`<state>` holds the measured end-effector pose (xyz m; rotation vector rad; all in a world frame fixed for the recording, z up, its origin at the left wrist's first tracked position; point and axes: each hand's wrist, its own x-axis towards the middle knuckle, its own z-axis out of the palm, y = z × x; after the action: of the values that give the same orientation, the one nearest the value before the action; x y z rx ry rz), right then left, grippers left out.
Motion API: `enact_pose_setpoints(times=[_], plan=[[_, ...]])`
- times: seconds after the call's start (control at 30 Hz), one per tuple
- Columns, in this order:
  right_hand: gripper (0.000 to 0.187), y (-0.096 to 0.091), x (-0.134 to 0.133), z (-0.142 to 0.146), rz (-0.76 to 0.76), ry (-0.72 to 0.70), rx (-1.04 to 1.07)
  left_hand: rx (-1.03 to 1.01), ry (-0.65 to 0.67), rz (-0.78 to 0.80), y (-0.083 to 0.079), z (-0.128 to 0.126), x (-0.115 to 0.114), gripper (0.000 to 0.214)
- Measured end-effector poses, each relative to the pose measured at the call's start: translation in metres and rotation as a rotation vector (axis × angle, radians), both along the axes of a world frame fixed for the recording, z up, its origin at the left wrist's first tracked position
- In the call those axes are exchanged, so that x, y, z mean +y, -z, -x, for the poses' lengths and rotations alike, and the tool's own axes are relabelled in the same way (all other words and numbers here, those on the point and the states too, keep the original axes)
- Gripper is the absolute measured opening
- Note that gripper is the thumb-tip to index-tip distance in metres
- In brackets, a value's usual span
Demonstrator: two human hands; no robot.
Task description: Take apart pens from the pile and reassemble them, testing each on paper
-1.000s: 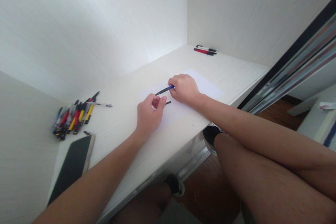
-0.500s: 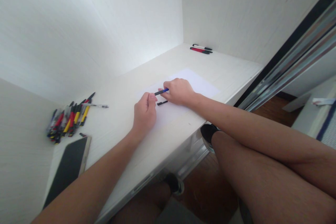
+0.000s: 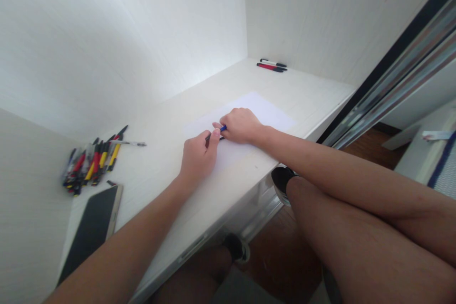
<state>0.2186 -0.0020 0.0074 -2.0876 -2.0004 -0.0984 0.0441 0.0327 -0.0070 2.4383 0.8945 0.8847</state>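
Note:
Over a white sheet of paper [image 3: 274,110], both my hands meet at a blue and black pen [image 3: 223,128]. My left hand [image 3: 197,156] is closed around its dark end, with the thumb laid along it. The blue end goes into the fingers of my right hand [image 3: 242,126], which are curled and closed on it. Just below the pen, a thin black piece [image 3: 221,138] shows between the hands; most of it is hidden, and I cannot tell whether a hand touches it.
A heap of mixed pens [image 3: 90,164] lies at the left, with a clear pen [image 3: 130,143] across its edge. A dark phone-like slab [image 3: 89,228] rests nearer me. Several pens [image 3: 271,65] lie together by the back corner. Walls enclose the white desktop [image 3: 160,128].
My left hand has moved slightly right, closer to my right hand, and its thumb now covers more of the pen. The black piece below is now more hidden.

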Motion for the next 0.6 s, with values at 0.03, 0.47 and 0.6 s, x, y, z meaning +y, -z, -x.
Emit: enact_pose_setpoints(times=[0.03, 0.47, 0.6], plan=[[0.059, 0.0001, -0.0001, -0.0001, -0.006, -0.006, -0.003, 0.006, 0.006, -0.006, -0.0001, 0.0001, -0.0004, 0.05], [0.057, -0.0029, 0.0011, 0.0038, -0.036, 0.066, -0.03, -0.101, -0.024, 0.107, -0.0064, -0.0026, -0.0038, 0.05], [0.06, -0.0051, -0.0002, 0.0055, -0.047, 0.071, -0.045, -0.133, -0.044, 0.195, -0.0095, -0.004, -0.0053, 0.051]])
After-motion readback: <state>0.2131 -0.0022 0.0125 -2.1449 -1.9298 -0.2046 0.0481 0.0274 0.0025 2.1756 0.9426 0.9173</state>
